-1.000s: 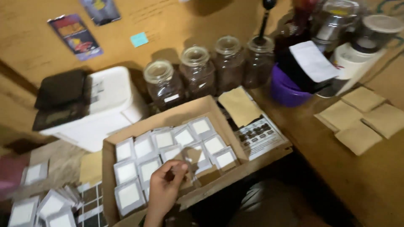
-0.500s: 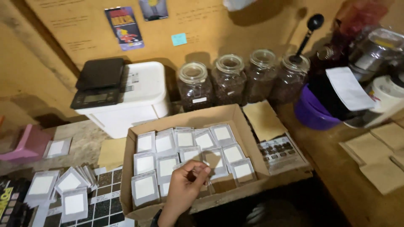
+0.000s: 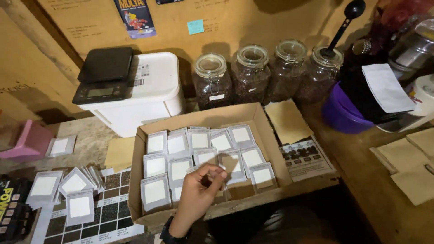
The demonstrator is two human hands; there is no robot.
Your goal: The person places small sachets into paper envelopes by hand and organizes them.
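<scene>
My left hand [image 3: 198,193], with a dark band at the wrist, reaches from the bottom edge into an open cardboard box [image 3: 271,149]. Its fingers are pinched on a small silver sachet with a white label [image 3: 220,168] near the front middle of the box. Several like sachets [image 3: 177,144] stand in rows filling the box. My right hand is out of sight.
More sachets [image 3: 74,185] lie on a checked sheet left of the box. Behind stand a white tub [image 3: 153,90] with a black scale [image 3: 105,74] and several glass jars [image 3: 251,74]. A purple bowl [image 3: 339,113] and brown paper squares [image 3: 407,158] lie at the right.
The view has swung left and closer. My hand has lowered the sachet from above the box down among the front rows.
</scene>
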